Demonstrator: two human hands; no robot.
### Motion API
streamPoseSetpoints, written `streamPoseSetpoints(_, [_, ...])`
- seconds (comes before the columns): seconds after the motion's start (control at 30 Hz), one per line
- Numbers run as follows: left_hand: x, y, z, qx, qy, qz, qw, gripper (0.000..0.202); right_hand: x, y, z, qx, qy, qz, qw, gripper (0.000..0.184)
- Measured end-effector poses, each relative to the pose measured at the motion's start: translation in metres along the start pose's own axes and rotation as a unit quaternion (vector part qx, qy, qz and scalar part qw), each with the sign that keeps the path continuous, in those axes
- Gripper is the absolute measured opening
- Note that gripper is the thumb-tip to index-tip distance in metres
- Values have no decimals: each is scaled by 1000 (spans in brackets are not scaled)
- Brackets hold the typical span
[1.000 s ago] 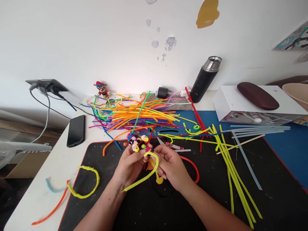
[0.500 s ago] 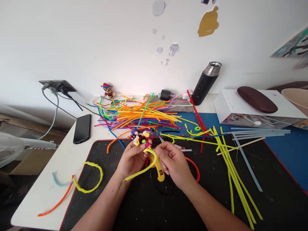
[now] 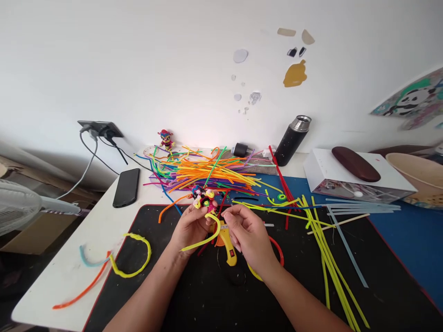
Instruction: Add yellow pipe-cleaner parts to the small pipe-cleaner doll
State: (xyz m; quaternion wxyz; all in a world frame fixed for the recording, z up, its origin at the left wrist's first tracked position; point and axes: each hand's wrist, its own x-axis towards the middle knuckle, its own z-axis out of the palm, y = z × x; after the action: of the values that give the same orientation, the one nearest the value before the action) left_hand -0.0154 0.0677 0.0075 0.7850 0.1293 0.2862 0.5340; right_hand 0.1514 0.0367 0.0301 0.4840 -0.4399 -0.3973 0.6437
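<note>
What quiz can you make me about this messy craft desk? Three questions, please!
1. True or false: the left hand holds a small colourful figure.
2. What colour is the bent pipe cleaner next to the right hand? A blue, B yellow, C white.
3. Fill the gap: the phone lies on the white ____.
Key: 1 true; 2 B; 3 table.
</note>
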Motion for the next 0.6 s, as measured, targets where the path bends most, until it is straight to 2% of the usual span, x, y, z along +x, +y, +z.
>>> streamPoseSetpoints(0.17, [6, 2, 0, 19, 10, 64, 998, 30, 14, -3, 4, -23, 3, -40, 999, 45])
streamPoseSetpoints(0.3, [9, 4, -2, 25, 26, 117, 992, 25, 21, 3, 5, -49, -6, -63, 997, 47])
streamPoseSetpoints(0.6, [11, 4, -3, 39, 39, 140, 989, 22, 17, 9, 8, -136, -21, -70, 988, 35])
